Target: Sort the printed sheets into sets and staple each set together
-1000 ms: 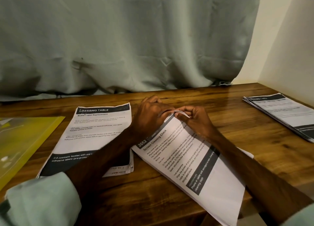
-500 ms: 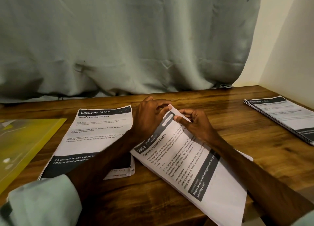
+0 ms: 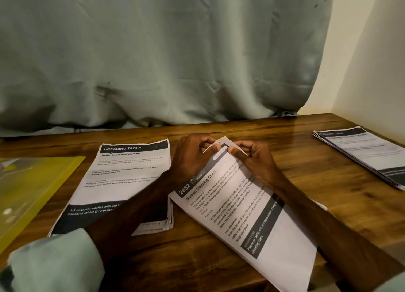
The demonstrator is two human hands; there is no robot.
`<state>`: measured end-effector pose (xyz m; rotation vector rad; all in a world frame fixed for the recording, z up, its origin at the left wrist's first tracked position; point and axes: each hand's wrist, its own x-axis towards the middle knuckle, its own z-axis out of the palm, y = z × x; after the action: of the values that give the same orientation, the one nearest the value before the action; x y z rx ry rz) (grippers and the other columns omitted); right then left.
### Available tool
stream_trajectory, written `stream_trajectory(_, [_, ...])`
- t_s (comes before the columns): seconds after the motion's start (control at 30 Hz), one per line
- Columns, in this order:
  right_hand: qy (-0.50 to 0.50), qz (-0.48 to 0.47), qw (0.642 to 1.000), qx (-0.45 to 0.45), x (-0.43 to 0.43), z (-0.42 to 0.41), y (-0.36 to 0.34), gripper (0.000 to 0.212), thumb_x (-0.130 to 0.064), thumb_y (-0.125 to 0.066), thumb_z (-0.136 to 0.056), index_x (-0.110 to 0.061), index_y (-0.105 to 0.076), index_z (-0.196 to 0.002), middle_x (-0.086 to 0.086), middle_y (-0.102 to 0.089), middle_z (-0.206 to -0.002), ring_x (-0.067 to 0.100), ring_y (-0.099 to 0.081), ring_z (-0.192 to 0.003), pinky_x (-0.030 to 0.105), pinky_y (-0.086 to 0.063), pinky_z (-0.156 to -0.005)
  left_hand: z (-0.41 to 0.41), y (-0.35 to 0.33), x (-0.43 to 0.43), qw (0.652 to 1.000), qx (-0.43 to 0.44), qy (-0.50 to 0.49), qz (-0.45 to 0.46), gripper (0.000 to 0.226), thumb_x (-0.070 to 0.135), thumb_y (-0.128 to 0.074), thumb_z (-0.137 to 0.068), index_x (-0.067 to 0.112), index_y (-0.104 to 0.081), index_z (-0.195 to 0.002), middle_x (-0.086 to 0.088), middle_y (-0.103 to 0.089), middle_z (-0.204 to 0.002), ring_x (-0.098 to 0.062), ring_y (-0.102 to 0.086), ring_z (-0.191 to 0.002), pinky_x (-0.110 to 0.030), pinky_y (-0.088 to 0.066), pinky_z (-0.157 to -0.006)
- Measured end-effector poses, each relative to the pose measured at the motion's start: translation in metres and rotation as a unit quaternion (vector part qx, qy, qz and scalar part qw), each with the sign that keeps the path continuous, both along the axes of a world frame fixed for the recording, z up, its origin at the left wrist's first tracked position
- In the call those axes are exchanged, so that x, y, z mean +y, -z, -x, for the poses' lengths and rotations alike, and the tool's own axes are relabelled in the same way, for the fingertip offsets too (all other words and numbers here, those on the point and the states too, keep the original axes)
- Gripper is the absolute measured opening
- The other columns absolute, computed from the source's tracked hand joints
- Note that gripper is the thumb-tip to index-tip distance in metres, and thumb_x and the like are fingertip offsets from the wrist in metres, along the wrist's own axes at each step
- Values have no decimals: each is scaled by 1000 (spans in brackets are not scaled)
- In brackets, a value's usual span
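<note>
the screen cleaning check set (image 3: 241,215) lies on the surface (image 3: 197,258) just right of the dressing table stack (image 3: 122,177), its far corner pinched in a narrow grip by the left hand (image 3: 192,158) and the right hand (image 3: 256,162). the sheets' edges are best squared flush there before stapling; no stapler is seen

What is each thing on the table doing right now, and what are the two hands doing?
Screen Cleaning Check sheets: lying slantwise on the table, top corner lifted.
Left hand: pinching that corner.
Right hand: pinching the same corner.
Dressing Table stack: lying flat, the left forearm over its lower part.
Right-side stack: lying flat, no hand on it.
Yellow folder: lying flat at the left.
</note>
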<state>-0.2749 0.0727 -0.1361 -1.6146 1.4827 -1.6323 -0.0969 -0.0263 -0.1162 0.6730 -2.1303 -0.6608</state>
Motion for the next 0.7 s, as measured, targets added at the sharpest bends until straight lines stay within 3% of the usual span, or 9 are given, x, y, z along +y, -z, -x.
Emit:
stream_trajectory(0.17, [-3, -19, 1000, -16, 6, 0, -2, 17, -11, -64, -98, -5, -73, -112, 3, -79, -100, 23, -77, -88, 31, -62, -71, -3, -1, -6, 994, 23, 23, -101, 18, 27, -78, -91, 15, -80, -104, 4, -80, -93, -8, -76, -76, -39, -64, -75])
stream_trajectory(0.33, [-27, -34, 998, -38, 10, -1, -6, 15, -8, -64, -98, -5, -72, -110, 7, -79, -98, 21, -77, -82, 23, -59, -62, -3, -3, -4, 993, 27, 20, -114, 17, 27, -80, -89, 15, -81, -101, 4, -80, -93, -8, -76, -74, -34, -64, -73])
stream_trajectory(0.5, [-18, -31, 999, -14, 6, 2, -3, 11, -7, -64, -98, -4, -73, -104, 8, -79, -96, 23, -77, -82, 26, -60, -66, -4, 0, 0, 985, 33, 50, -159, 14, 25, -77, -91, 13, -79, -100, 4, -80, -91, -11, -76, -75, -32, -64, -70])
stream_trajectory(0.7, [-15, -27, 1000, -2, 3, 3, 0, 12, -12, -63, -99, -7, -74, -101, 5, -79, -97, 21, -76, -90, 30, -60, -75, -7, 5, 0, 971, 34, 61, -227, 19, 24, -79, -90, 13, -80, -105, 0, -80, -90, -21, -78, -75, -46, -65, -75])
